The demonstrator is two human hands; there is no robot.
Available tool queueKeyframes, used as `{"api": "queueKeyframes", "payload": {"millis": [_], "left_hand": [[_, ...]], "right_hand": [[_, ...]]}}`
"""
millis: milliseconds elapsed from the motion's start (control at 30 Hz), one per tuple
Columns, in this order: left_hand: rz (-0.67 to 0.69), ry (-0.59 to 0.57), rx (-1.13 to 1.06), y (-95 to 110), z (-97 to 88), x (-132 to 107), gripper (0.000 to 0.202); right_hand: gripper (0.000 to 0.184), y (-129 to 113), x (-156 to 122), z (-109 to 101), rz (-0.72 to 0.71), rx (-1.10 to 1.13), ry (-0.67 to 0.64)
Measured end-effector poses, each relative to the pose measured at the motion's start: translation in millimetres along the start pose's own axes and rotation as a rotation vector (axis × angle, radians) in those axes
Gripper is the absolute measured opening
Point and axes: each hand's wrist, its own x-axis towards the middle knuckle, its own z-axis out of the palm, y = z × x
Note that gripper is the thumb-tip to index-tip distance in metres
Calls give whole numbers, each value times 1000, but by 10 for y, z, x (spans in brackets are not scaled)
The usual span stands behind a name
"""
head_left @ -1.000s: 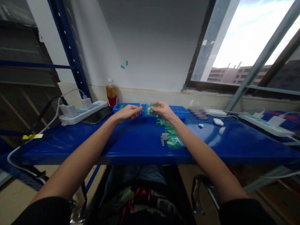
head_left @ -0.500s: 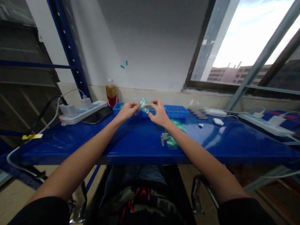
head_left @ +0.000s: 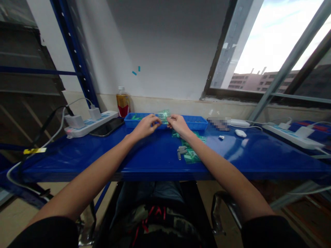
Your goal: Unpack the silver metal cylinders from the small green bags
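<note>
Left hand: the left hand (head_left: 146, 125) is pinching the near edge of a small green bag (head_left: 163, 116), fingers closed on it.
Right hand: the right hand (head_left: 178, 124) is gripping the same bag's other edge.
Bag: it is hanging between both hands, just above the blue tray (head_left: 200, 123).
Worktop: the worktop (head_left: 139, 160) is carrying more green bags (head_left: 192, 155) and grey parts (head_left: 181, 151) beside the right forearm.

The worktop (head_left: 144, 162) is blue painted metal, smooth and very glossy, with reflections of the window light. The bag (head_left: 163, 116) is thin clear plastic film with a green tint, shiny and wrinkled. The trays (head_left: 197, 126) are blue plastic. The small cylinders (head_left: 181, 151) look like dull grey metal. The power strip (head_left: 90, 125) is smooth white plastic.
</note>
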Motion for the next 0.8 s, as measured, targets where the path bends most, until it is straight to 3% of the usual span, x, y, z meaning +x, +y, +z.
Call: {"api": "queueKeyframes", "payload": {"millis": [100,233,333,433,567,800], "left_hand": [[-128,3,-62,-10,14,19,25],[-403,-53,-331,21,2,29,42],[-542,-121,-487,59,-16,17,41],[-554,-160,-580,93,-6,3,36],[-485,-101,-658,125,30,12,23],[-504,-95,-555,128,30,36,8]], "right_hand": [[15,31,17,15,-68,43,33],[21,67,43,34,-142,83,67],[23,67,37,33,-202,81,71],[24,54,16,36,-241,64,55],[19,44,-11,62,-244,-9,26],[13,-41,-73,62,-240,-216,71]]}}
